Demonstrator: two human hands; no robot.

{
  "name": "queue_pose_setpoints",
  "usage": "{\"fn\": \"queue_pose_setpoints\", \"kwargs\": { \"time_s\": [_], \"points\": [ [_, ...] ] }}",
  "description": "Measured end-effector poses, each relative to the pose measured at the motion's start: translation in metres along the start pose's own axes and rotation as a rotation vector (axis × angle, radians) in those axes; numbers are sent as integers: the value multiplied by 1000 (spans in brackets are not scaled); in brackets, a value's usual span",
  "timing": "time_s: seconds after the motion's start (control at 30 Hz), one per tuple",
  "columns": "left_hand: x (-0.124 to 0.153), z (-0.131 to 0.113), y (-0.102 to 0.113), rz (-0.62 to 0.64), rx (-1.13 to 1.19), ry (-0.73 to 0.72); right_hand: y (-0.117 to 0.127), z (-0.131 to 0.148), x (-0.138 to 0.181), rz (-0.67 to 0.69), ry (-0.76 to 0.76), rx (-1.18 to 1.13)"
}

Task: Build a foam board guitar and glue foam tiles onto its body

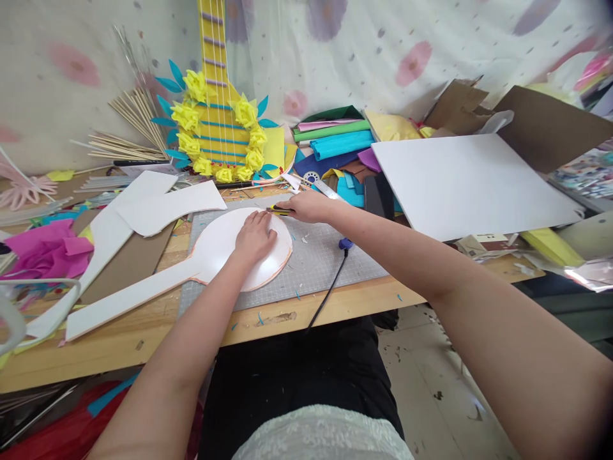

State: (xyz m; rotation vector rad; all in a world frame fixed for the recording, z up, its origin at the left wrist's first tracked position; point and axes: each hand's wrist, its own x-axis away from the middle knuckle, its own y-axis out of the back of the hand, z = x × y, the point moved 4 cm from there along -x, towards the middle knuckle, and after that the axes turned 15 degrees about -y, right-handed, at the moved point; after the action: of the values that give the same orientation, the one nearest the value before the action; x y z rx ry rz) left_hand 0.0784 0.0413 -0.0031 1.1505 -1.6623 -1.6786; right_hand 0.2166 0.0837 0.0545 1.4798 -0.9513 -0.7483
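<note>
White paddle-shaped board (216,241) beneath flattened left hand (256,236), board's far edge by yellow-black cutter (278,209), cutter gripped in right hand (309,206)

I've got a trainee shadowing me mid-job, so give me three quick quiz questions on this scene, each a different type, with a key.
1. Multiple choice: what does the right grip hold? A) a wooden skewer; B) a yellow-and-black tool; C) a blue roll.
2. True or false: the left grip is raised well clear of the white cutout.
3. Fill in: the rounded part of the white cutout lies on the grey ____.

Key: 1: B. 2: False; it rests on the cutout's upper face. 3: mat.
</note>
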Motion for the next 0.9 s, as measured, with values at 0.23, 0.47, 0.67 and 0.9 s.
{"fn": "queue_pose_setpoints", "kwargs": {
  "time_s": [0.23, 0.47, 0.67, 0.9],
  "points": [
    [0, 1, -1, -12, 1, 12, -4, -5, 11, 25, -32, -10],
    [-1, 2, -2, -3, -5, 5, -6, -12, 30, 50, -48, -19],
    [1, 2, -2, 3, -14, -7, -9, -23, 42, 37, -112, -78],
    [4, 5, 6, -56, 93, -12, -19, -22, 43, -86, -394, -158]
  ]
}}
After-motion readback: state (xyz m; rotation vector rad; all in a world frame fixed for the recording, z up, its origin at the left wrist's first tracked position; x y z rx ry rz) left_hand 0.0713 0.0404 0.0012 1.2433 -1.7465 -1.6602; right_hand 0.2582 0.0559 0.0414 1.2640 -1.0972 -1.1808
